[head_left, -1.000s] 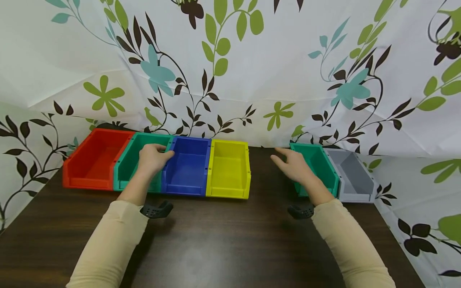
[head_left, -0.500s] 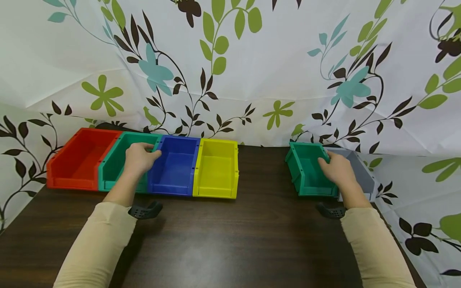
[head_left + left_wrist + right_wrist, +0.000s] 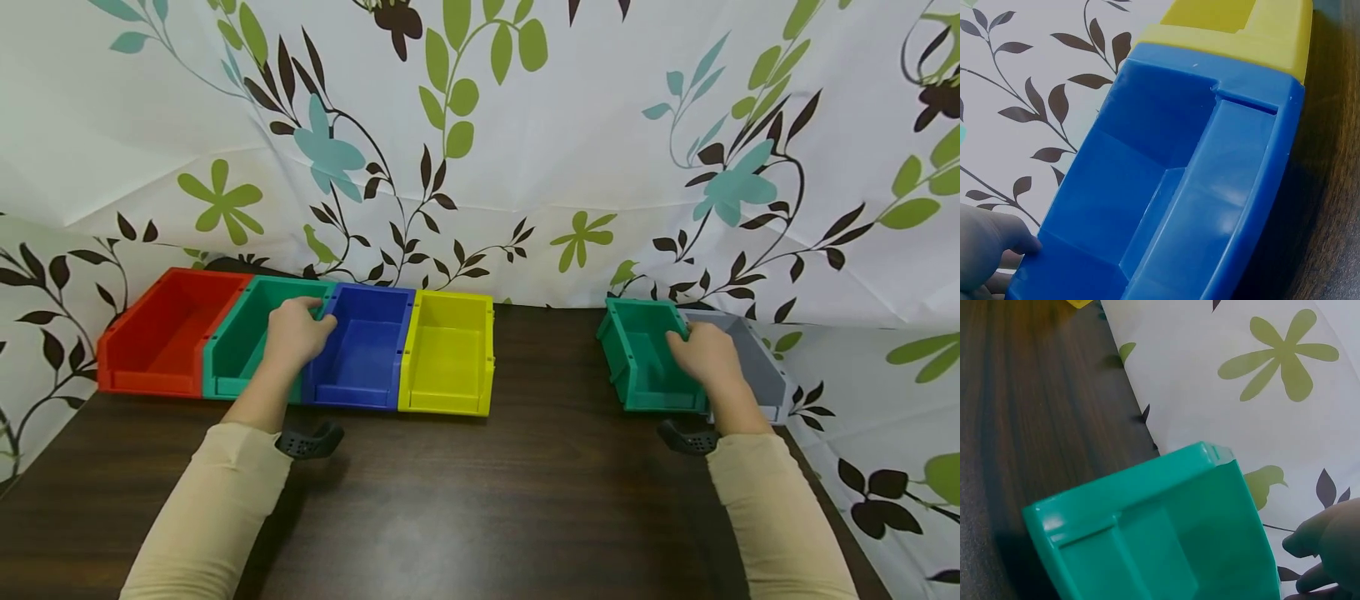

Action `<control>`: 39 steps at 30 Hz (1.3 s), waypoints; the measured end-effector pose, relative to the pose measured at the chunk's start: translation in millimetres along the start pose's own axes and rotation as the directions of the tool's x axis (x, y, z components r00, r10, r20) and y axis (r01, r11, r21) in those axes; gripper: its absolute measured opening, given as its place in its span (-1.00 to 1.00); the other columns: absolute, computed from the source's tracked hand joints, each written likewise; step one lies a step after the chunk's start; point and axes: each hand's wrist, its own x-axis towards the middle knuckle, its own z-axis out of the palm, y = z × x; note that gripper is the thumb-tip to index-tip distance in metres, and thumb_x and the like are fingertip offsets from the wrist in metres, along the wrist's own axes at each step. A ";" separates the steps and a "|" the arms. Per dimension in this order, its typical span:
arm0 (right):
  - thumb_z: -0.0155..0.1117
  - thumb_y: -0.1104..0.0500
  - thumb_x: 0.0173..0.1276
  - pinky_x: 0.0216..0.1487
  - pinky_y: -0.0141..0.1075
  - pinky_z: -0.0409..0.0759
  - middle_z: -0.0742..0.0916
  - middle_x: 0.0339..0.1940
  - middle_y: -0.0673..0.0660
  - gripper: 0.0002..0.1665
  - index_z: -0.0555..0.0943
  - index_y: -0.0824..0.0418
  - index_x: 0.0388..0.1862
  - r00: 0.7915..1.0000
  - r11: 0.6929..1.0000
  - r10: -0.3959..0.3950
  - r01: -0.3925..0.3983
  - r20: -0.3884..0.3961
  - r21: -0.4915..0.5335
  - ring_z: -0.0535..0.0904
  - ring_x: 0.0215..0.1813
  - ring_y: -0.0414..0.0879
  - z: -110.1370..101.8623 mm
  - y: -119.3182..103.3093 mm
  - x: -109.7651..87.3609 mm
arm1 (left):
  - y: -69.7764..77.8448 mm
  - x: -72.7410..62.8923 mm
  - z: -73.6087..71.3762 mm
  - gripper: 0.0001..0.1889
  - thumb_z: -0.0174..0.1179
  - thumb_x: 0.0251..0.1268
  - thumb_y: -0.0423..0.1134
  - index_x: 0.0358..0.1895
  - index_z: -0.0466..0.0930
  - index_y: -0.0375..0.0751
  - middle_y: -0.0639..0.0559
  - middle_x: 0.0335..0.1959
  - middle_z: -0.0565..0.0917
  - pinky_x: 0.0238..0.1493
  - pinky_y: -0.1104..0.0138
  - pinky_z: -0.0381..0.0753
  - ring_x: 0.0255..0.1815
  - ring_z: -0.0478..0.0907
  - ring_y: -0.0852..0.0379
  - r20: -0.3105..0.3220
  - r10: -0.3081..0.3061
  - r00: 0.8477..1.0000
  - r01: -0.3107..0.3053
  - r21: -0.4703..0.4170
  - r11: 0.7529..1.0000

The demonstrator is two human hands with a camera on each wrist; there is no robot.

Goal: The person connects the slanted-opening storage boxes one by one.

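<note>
In the head view, a row of red [image 3: 161,333], green [image 3: 240,342], blue [image 3: 360,354] and yellow bins [image 3: 450,354] stands on the left. My left hand [image 3: 297,333] pinches the adjoining side walls of the green and blue bins, thumb on the blue side. In the left wrist view, the thumb lies at the far edge of the blue bin [image 3: 1141,181]. On the right, a second green bin [image 3: 652,362] stands beside a grey bin [image 3: 753,358]. There my right hand [image 3: 708,358] grips their adjoining walls, thumb over the green one; its other fingers are mostly hidden.
The bins stand on a dark wooden table [image 3: 465,508], near its back edge. A white cloth [image 3: 525,167] printed with leaves and flowers hangs behind them. Bare tabletop separates the yellow bin from the right-hand green bin.
The left hand and the row of bins have shifted left. My right hand has moved right, from the left side of the right-hand green bin onto the walls between it and the grey bin.
</note>
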 end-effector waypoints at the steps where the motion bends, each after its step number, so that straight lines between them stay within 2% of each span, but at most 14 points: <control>1: -0.09 -0.01 0.43 -0.41 -0.08 0.47 0.60 -0.29 0.47 -0.46 0.51 0.51 -0.25 1.000 1.000 0.007 -0.007 0.003 0.000 0.50 -0.28 0.25 -0.2 -0.5 -0.1 | -0.1 0.4 0.2 -0.47 0.00 0.33 -0.20 0.28 0.34 -0.47 -0.45 0.25 0.39 0.16 -0.13 0.43 0.28 0.31 -0.37 0.003 0.001 1.000 -0.001 -0.002 1.000; 6: -0.07 0.03 0.42 -0.27 0.06 0.52 0.59 -0.12 0.56 -0.39 0.47 0.62 0.02 1.000 1.000 0.017 -0.017 0.012 -0.008 0.52 -0.15 0.35 0.6 -0.7 -0.4 | 0.7 1.5 1.4 -0.48 0.00 0.33 -0.21 0.28 0.34 -0.47 -0.45 0.26 0.39 0.09 -0.10 0.48 0.23 0.37 -0.34 0.007 0.004 1.000 -0.004 -0.007 1.000; 9: -0.03 0.10 0.40 -0.37 -0.03 0.50 0.62 -0.33 0.46 -0.51 0.53 0.59 -0.16 1.000 1.000 0.006 -0.006 0.013 -0.011 0.51 -0.30 0.25 2.7 -0.3 -0.9 | 1.7 1.3 1.5 -0.48 -0.01 0.34 -0.21 0.28 0.34 -0.46 -0.45 0.26 0.39 0.01 -0.07 0.51 0.14 0.42 -0.29 0.009 0.007 1.000 -0.007 -0.010 1.000; 13: -0.04 0.22 0.32 -0.43 -0.16 0.46 0.61 -0.41 0.40 -0.59 0.55 0.59 -0.17 1.000 1.000 0.002 -0.003 0.030 0.005 0.49 -0.36 0.17 7.0 -0.9 -2.2 | 2.8 1.0 1.4 -0.48 -0.01 0.34 -0.21 0.29 0.34 -0.46 -0.45 0.26 0.39 -0.04 -0.04 0.52 0.10 0.42 -0.26 0.011 0.015 1.000 -0.014 -0.014 1.000; 15: -0.05 0.25 0.29 -0.43 -0.21 0.45 0.62 -0.29 0.45 -0.53 0.50 0.64 -0.01 1.000 1.000 -0.004 0.004 0.030 0.017 0.49 -0.33 0.17 9.0 -2.3 -3.0 | 3.2 0.8 1.1 -0.48 -0.01 0.34 -0.21 0.28 0.34 -0.46 -0.45 0.26 0.39 -0.04 -0.04 0.52 0.10 0.42 -0.26 0.010 0.018 1.000 -0.018 -0.016 1.000; 19: -0.05 0.27 0.28 -0.45 -0.24 0.42 0.64 -0.18 0.50 -0.49 0.45 0.64 0.10 1.000 0.999 -0.025 0.024 0.017 0.047 0.47 -0.32 0.17 13.9 -7.7 -3.6 | 3.5 0.3 0.2 -0.48 0.00 0.33 -0.21 0.28 0.35 -0.46 -0.45 0.26 0.39 -0.08 -0.01 0.52 0.07 0.42 -0.24 0.006 0.019 1.000 -0.019 -0.022 1.000; 23: -0.01 0.25 0.32 -0.29 -0.06 0.56 0.60 -0.01 0.56 -0.46 0.40 0.62 0.17 0.998 0.994 -0.059 0.058 0.017 0.090 0.55 -0.14 0.28 19.6 -11.3 -3.0 | 3.3 0.0 -0.5 -0.49 0.00 0.33 -0.21 0.27 0.36 -0.46 -0.45 0.26 0.39 -0.04 -0.03 0.52 0.12 0.41 -0.26 0.002 0.019 1.000 -0.018 -0.025 1.000; 26: 0.02 0.21 0.35 -0.14 0.05 0.61 0.58 0.04 0.56 -0.44 0.37 0.59 0.21 0.996 0.989 -0.084 0.079 0.040 0.129 0.57 0.00 0.34 23.4 -13.0 -2.9 | 3.2 -0.1 -0.4 -0.48 0.00 0.33 -0.21 0.28 0.35 -0.45 -0.44 0.26 0.39 -0.02 -0.04 0.52 0.15 0.41 -0.28 0.004 0.018 1.000 -0.017 -0.027 0.999; 30: 0.07 0.20 0.36 -0.21 -0.05 0.64 0.60 0.04 0.54 -0.43 0.36 0.56 0.24 0.988 0.973 -0.147 0.136 0.048 0.184 0.60 0.00 0.32 28.1 -15.0 -2.7 | 3.4 -0.9 -0.6 -0.48 0.00 0.33 -0.21 0.28 0.35 -0.45 -0.44 0.27 0.39 -0.04 -0.02 0.52 0.13 0.41 -0.27 0.004 0.016 1.000 -0.016 -0.028 0.999; 34: 0.08 0.22 0.37 -0.27 -0.21 0.59 0.58 0.09 0.52 -0.43 0.35 0.52 0.27 0.978 0.952 -0.201 0.181 0.059 0.246 0.59 0.03 0.28 31.9 -19.2 -4.6 | 2.6 -2.1 0.8 -0.49 -0.02 0.33 -0.22 0.27 0.35 -0.47 -0.45 0.24 0.40 -0.08 -0.03 0.52 0.08 0.43 -0.29 -0.014 0.024 1.000 -0.024 -0.015 1.000; 39: 0.05 0.22 0.40 -0.38 -0.33 0.45 0.48 0.25 0.46 -0.43 0.31 0.49 0.31 0.971 0.930 -0.226 0.191 0.081 0.314 0.56 -0.08 0.12 38.4 -28.2 -8.1 | -0.1 -5.0 12.9 -0.50 -0.10 0.30 -0.28 0.22 0.36 -0.57 -0.53 0.13 0.47 -0.07 -0.14 0.51 -0.02 0.48 -0.44 -0.111 0.092 0.990 -0.089 0.028 0.996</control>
